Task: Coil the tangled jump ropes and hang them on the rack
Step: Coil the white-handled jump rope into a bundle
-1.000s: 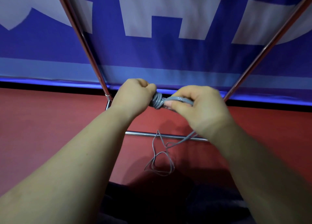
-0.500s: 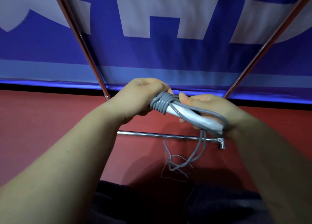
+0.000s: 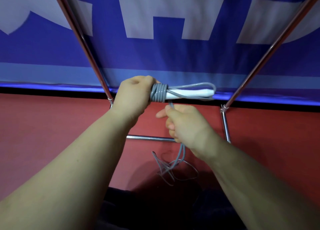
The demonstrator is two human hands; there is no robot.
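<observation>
Red floor [image 3: 52, 134] lies below. Left hand [image 3: 134, 95] grips the wound grey plastic jump rope [image 3: 159, 93] with white handles; right hand [image 3: 183, 124] pinches its tail. Slackening could loosen the wraps.

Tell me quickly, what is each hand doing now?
Left hand: closed, gripping the white handle at the rope coils.
Right hand: closed, holding the loose grey rope.

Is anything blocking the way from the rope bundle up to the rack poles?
Nothing visible does. The left hand grips the jump rope in open air between the rack poles.
</observation>
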